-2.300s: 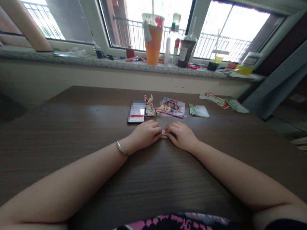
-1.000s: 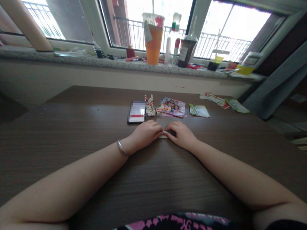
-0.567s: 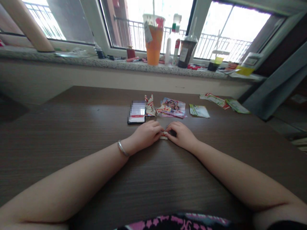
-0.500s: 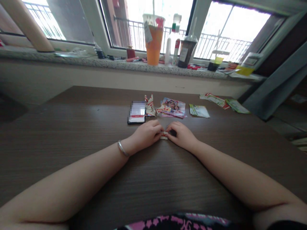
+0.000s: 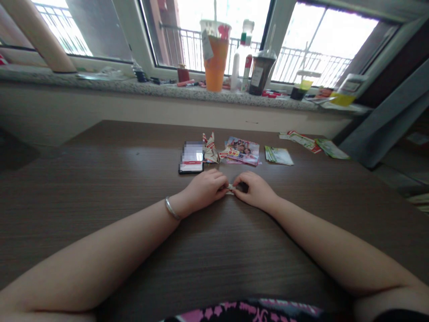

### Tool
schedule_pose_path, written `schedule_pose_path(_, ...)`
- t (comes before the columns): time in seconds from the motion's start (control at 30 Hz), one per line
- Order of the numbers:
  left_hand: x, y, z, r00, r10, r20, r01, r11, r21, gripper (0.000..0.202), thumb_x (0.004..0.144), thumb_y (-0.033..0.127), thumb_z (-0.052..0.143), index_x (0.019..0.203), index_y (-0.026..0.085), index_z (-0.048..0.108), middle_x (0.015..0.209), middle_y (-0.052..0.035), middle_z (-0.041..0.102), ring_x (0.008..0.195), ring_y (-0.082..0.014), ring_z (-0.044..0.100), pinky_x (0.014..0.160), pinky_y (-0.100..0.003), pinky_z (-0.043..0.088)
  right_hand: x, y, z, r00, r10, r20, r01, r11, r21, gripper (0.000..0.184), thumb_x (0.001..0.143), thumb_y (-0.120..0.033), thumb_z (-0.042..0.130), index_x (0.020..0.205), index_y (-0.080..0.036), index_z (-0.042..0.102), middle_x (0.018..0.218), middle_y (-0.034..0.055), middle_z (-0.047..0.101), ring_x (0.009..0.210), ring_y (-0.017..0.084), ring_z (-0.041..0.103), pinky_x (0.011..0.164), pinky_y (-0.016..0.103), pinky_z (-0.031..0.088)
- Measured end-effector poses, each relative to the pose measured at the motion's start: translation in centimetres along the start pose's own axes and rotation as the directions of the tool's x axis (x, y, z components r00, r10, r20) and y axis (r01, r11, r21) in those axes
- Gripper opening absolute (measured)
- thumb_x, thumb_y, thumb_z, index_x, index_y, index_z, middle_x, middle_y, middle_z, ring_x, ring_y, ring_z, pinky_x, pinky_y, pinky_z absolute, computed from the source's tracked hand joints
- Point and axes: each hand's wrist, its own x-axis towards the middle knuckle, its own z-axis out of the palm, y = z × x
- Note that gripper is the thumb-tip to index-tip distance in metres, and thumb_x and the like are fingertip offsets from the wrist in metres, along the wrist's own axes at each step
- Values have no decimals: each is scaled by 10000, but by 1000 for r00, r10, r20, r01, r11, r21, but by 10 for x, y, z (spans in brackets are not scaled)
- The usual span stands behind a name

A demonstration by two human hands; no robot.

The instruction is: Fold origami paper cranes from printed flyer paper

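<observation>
A small folded piece of paper [image 5: 230, 189], pale with a little print, is pinched between my two hands just above the dark wooden table [image 5: 231, 241]. My left hand [image 5: 211, 185], with a silver bangle at the wrist, closes on the paper's left end. At its right end, the thumb and fingertips of my right hand [image 5: 253, 188] grip it. Much of the paper is hidden by my fingers. Just beyond my left hand lie a phone [image 5: 191, 157] with a blurred screen and a folded paper figure [image 5: 210, 150] in cream and red.
Printed leaflets [image 5: 243, 151] lie behind my hands, with a stack of pale green cards [image 5: 279, 155] to their right. More paper strips [image 5: 303, 141] are at the far right. On the granite sill [image 5: 161, 91] stand an orange drink cup [image 5: 215, 62], a dark cup [image 5: 261, 74] and bottles.
Both hands stay in nearly the same place. The paper between them has tilted or folded, so its red print shows less and a thin pale edge shows more.
</observation>
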Motion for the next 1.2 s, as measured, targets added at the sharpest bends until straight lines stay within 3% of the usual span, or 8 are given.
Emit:
schedule_pose_path(0.23,1,2,-1,1000,-7,20,7,1000,8,41,828,183,582,807,156,605,807,-46,635,787,-185,574,713,-288,448,0,1,-1,998,-50,26,51,998,-30,57,769,-187,644,815,-188,610,870,58,675,860,206,590,807,334,459)
schedule_pose_path(0.57,3,7,-3,999,-14,30,12,999,52,116,843,179,558,736,152,592,766,-46,627,747,-176,572,687,-284,444,-1,-2,-3,994,-98,50,102,991,-87,6,820,-189,599,820,-186,603,881,67,658,877,204,576,811,319,442)
schedule_pose_path(0.8,4,8,-1,999,-3,36,-2,992,126,128,859,197,554,745,154,593,749,-45,619,737,-180,573,670,-289,435,0,-7,-6,991,-122,59,130,978,-166,91,851,-194,556,771,-189,600,803,64,615,819,210,542,747,315,422)
schedule_pose_path(1.03,0,5,0,1000,17,26,-19,998,66,134,922,250,503,872,160,588,840,-52,641,784,-186,592,699,-290,440,2,0,-2,998,-51,43,50,998,29,97,827,-159,606,740,-200,592,822,36,656,838,193,571,794,319,435)
schedule_pose_path(1.2,-3,6,-3,998,43,40,-44,999,19,228,886,349,585,1039,181,572,950,-58,630,857,-206,591,721,-298,449,1,4,1,998,58,-10,-57,995,77,80,825,-204,626,749,-188,606,792,41,652,810,193,577,761,318,439)
